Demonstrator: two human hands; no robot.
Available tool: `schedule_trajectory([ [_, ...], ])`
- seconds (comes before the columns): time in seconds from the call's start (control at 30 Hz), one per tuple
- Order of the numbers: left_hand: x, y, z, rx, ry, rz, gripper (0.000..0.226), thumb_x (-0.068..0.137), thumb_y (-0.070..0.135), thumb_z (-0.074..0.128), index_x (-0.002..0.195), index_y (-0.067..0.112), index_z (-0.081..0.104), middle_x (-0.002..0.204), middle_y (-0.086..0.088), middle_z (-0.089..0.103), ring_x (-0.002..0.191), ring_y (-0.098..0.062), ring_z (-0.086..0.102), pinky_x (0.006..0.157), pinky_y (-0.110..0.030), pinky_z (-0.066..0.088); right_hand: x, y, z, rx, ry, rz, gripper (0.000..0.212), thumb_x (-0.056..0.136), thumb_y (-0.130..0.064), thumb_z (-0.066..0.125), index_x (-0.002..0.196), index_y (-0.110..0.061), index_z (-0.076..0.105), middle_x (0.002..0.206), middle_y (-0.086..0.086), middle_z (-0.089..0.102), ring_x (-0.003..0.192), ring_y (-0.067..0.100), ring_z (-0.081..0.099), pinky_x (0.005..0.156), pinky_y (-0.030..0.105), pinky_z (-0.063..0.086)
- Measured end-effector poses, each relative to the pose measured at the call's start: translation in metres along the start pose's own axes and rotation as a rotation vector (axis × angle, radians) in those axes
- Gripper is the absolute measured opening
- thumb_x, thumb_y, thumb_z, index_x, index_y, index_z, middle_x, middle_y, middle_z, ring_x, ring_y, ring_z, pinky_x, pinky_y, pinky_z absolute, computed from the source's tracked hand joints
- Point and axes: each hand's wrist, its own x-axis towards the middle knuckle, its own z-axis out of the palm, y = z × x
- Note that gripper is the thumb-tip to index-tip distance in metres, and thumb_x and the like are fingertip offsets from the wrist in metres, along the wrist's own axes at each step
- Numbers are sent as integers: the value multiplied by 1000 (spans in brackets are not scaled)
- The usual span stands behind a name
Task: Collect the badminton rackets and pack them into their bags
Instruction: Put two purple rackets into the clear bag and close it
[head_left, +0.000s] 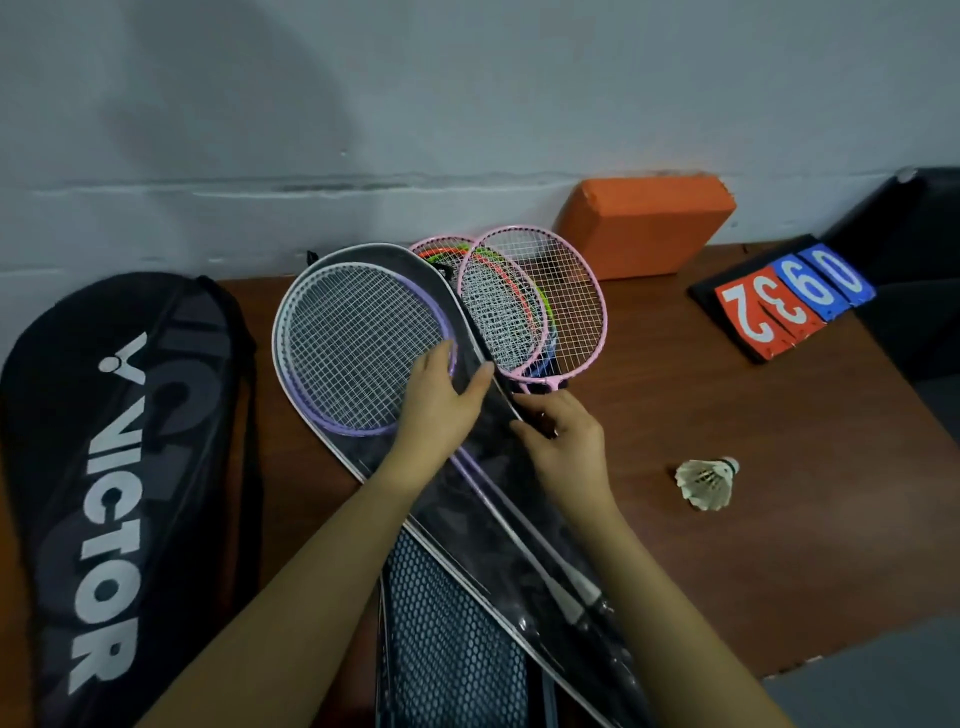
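Fingers of the left hand (439, 402) rest flat on the racket (358, 345); right hand (563, 434) pinches the cover (498, 525) edge. Racket seems light, strings delicate: hold its frame.

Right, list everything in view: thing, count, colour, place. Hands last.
Table: one, brown, against the wall.
Victor bag: one, black, far left.
Clear cover: one, white-edged, centre, holding the purple racket.
Purple racket: one, inside the cover.
Loose rackets: several, pink, orange and green frames, stacked behind the cover; exact count unclear.
Mesh bag: one, dark, under the cover.
Block: one, orange, by the wall.
Scoreboard: one, red and blue cards, right.
Shuttlecock: one, white, right.
Left hand: flat on the cover.
Right hand: fingers at the cover's edge.
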Motion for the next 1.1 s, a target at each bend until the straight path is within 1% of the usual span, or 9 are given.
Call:
schedule_trajectory([
  [0.13, 5, 10, -6, -26, 95, -40, 68, 79, 55, 61, 128, 10, 44, 123, -9, 49, 109, -25, 51, 93, -41, 45, -9, -17, -6, 158, -68, -9, 25, 76, 4, 71, 99, -3, 70, 86, 3, 61, 80, -5, 57, 73, 5, 41],
  [0.3, 1, 19, -14, -124, 185, -117, 52, 79, 16, 69, 125, 9, 45, 95, -2, 56, 72, -10, 52, 66, -27, 39, -22, -25, -17, 202, -197, -22, 25, 76, 5, 71, 100, 0, 70, 87, 9, 62, 77, -2, 57, 72, 9, 43],
  [0.43, -18, 12, -18, -231, 201, -128, 55, 79, 1, 64, 129, 10, 44, 93, -1, 55, 81, -19, 58, 61, -25, 43, -25, -23, -31, 192, -343, -11, 25, 77, -4, 74, 101, -7, 70, 86, 2, 61, 76, 0, 55, 73, 11, 41],
  [0.57, -49, 8, -24, -367, 238, -119, 54, 78, -1, 65, 126, 15, 48, 93, 2, 55, 83, -13, 58, 63, -16, 45, -26, -17, -37, 202, -296, -57, 25, 83, -21, 69, 108, -16, 68, 99, 1, 61, 94, 12, 57, 86, 22, 44],
  [0.73, -88, 10, -28, -444, 260, -71, 49, 77, -3, 66, 120, 16, 51, 92, 6, 55, 77, -5, 58, 61, -7, 48, -19, -1, -27, -14, -182, 136, 37, 86, -25, 65, 121, -16, 59, 110, 6, 62, 105, 23, 57, 96, 47, 43],
  [0.8, -98, 11, -28, -476, 263, -72, 49, 78, -6, 65, 120, 14, 50, 92, 4, 55, 75, -5, 57, 63, -6, 48, -22, 2, -26, -33, -232, 143, 31, 85, -21, 66, 115, -14, 63, 103, 5, 67, 97, 23, 61, 92, 43, 47],
  [0.93, -108, 8, -28, -469, 283, -95, 49, 78, -6, 65, 122, 9, 49, 91, 2, 55, 76, -6, 57, 66, -13, 50, -29, -3, -26, 106, -233, 150, 20, 83, -4, 66, 102, -6, 70, 96, 7, 70, 85, 12, 64, 81, 17, 48],
  [1.03, -109, 9, -28, -355, 326, -92, 54, 78, 8, 70, 126, 12, 45, 92, 4, 54, 77, -6, 56, 66, -17, 46, -36, -18, -24, 238, -261, 106, 19, 81, 3, 66, 97, -4, 71, 88, 3, 69, 73, -10, 60, 73, 4, 43],
  [1.1, -105, 12, -29, -287, 370, -86, 58, 79, 20, 72, 128, 15, 41, 102, 4, 53, 84, -6, 55, 68, -15, 42, -40, -26, -24, 299, -278, 62, 20, 80, 6, 66, 95, -5, 71, 81, -3, 66, 69, -13, 59, 70, 3, 42],
])
